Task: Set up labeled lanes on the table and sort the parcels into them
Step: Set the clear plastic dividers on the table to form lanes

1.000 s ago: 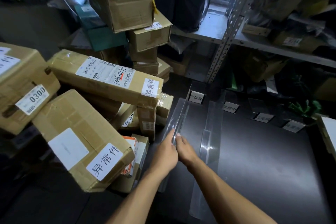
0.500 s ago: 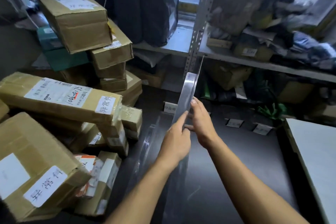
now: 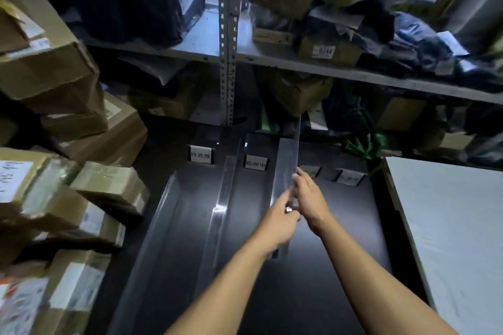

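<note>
moved: clear acrylic divider [image 3: 285,171] carried right, now past the second lane label [image 3: 255,162]
left hand [image 3: 280,221]: fingers curled on divider
right hand [image 3: 310,200]: fingers straight, pressing divider's side
table [image 3: 340,239]: two dividers already down

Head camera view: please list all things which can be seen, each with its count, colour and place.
Table: one, dark, centre, under the hands.
Clear divider strips: three; two lie on the table at left and middle; one is held on edge by both hands.
Label cards: four, white or grey, in a row at the table's far end, first.
Cardboard parcels: many, brown, piled at left.
White board: one, right edge.
Metal shelf: one, grey, behind the table, loaded with boxes and dark bags.
Left hand: grips the held strip.
Right hand: flat against the strip's right side.
</note>
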`<state>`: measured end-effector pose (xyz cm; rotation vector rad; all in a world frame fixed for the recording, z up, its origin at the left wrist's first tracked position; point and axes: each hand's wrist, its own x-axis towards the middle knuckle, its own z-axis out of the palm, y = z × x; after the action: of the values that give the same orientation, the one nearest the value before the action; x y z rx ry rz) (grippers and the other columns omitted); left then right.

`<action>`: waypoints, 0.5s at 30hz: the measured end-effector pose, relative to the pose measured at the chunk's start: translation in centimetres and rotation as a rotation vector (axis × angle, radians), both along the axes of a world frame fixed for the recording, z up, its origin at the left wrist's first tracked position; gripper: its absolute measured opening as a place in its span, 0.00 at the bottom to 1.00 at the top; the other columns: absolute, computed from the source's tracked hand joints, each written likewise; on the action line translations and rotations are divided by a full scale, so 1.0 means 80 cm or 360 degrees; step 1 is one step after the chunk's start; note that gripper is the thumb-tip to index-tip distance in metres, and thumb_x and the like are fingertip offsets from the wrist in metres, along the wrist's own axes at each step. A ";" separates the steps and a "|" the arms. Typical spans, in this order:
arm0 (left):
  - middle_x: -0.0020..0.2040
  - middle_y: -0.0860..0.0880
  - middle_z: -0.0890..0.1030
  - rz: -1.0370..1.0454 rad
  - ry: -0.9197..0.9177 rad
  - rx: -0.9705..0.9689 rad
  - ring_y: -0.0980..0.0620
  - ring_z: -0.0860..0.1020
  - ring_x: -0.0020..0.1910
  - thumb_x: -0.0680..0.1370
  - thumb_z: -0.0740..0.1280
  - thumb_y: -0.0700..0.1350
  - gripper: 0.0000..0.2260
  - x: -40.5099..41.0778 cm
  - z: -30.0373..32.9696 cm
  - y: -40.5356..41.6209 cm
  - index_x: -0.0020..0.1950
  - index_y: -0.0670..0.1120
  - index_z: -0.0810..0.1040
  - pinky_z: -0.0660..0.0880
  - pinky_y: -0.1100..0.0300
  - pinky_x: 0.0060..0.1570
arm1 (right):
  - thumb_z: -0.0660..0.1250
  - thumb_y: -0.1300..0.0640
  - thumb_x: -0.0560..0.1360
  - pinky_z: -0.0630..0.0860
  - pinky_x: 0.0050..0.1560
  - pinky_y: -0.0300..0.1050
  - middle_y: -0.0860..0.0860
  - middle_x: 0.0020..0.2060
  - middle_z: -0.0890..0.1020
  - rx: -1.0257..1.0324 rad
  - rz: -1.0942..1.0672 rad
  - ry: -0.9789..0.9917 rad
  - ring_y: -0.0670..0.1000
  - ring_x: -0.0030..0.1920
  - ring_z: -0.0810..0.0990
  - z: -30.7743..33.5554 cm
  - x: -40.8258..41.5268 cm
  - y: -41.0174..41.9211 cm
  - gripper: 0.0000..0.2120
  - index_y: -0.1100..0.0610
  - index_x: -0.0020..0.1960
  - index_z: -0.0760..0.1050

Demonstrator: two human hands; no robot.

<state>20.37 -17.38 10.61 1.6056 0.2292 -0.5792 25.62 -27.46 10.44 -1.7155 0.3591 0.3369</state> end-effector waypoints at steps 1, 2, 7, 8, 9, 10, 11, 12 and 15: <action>0.45 0.69 0.73 0.0000 0.0043 -0.0007 0.66 0.72 0.39 0.78 0.59 0.40 0.31 0.003 -0.013 -0.005 0.74 0.68 0.62 0.69 0.76 0.37 | 0.57 0.49 0.82 0.81 0.50 0.50 0.47 0.71 0.70 0.0018 -0.0021 0.0050 0.53 0.69 0.71 -0.012 0.003 -0.005 0.21 0.46 0.74 0.66; 0.43 0.70 0.73 0.0009 0.0079 -0.0010 0.66 0.72 0.40 0.77 0.59 0.40 0.31 0.006 -0.026 -0.010 0.73 0.69 0.62 0.69 0.73 0.40 | 0.57 0.50 0.82 0.81 0.48 0.50 0.48 0.72 0.69 0.0025 -0.0029 0.0096 0.54 0.70 0.71 -0.025 0.005 -0.010 0.21 0.47 0.75 0.65; 0.57 0.66 0.76 0.0062 0.0174 -0.0019 0.65 0.75 0.53 0.76 0.60 0.39 0.31 0.007 -0.070 -0.027 0.73 0.67 0.64 0.71 0.63 0.57 | 0.58 0.49 0.82 0.79 0.57 0.62 0.50 0.72 0.70 0.0002 0.0019 0.0213 0.56 0.70 0.70 -0.083 0.013 -0.025 0.22 0.46 0.75 0.66; 0.61 0.61 0.76 0.0076 0.0184 -0.0024 0.63 0.75 0.56 0.76 0.60 0.38 0.31 0.007 -0.075 -0.029 0.74 0.65 0.64 0.71 0.63 0.58 | 0.57 0.48 0.81 0.77 0.61 0.63 0.49 0.72 0.70 -0.0026 0.0046 0.0206 0.56 0.71 0.70 -0.090 0.013 -0.026 0.22 0.46 0.75 0.65; 0.64 0.58 0.75 0.0090 0.0190 -0.0025 0.63 0.75 0.58 0.76 0.60 0.38 0.31 0.007 -0.080 -0.030 0.75 0.64 0.64 0.70 0.64 0.57 | 0.57 0.48 0.81 0.74 0.65 0.63 0.49 0.73 0.70 -0.0056 0.0073 0.0200 0.55 0.71 0.70 -0.096 0.014 -0.027 0.22 0.46 0.75 0.65; 0.64 0.57 0.75 0.0098 0.0194 -0.0021 0.63 0.75 0.57 0.76 0.60 0.38 0.31 0.007 -0.083 -0.032 0.75 0.65 0.64 0.70 0.66 0.54 | 0.56 0.48 0.81 0.72 0.67 0.63 0.49 0.73 0.70 -0.0079 0.0088 0.0201 0.54 0.71 0.70 -0.101 0.014 -0.028 0.23 0.46 0.75 0.65; 0.64 0.57 0.75 0.0101 0.0195 -0.0015 0.64 0.75 0.55 0.76 0.60 0.38 0.31 0.008 -0.087 -0.034 0.74 0.65 0.64 0.70 0.69 0.51 | 0.56 0.48 0.81 0.70 0.68 0.63 0.49 0.73 0.70 -0.0095 0.0091 0.0211 0.54 0.71 0.70 -0.105 0.015 -0.030 0.23 0.46 0.76 0.65; 0.62 0.57 0.76 0.0104 0.0196 -0.0010 0.63 0.76 0.54 0.76 0.60 0.38 0.31 0.008 -0.090 -0.036 0.74 0.65 0.64 0.71 0.69 0.50 | 0.56 0.47 0.80 0.70 0.69 0.63 0.49 0.72 0.70 -0.0107 0.0091 0.0226 0.53 0.71 0.70 -0.108 0.016 -0.031 0.24 0.45 0.76 0.65; 0.60 0.53 0.79 0.0108 0.0196 -0.0007 0.54 0.79 0.58 0.76 0.61 0.37 0.31 0.008 -0.098 -0.041 0.74 0.63 0.64 0.75 0.61 0.59 | 0.55 0.48 0.81 0.69 0.69 0.61 0.49 0.73 0.70 -0.0143 0.0096 0.0263 0.53 0.71 0.70 -0.116 0.017 -0.033 0.23 0.46 0.75 0.64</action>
<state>21.03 -20.67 2.79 1.5533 0.3727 -0.6264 26.98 -30.10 1.15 -1.7942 0.4495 0.5150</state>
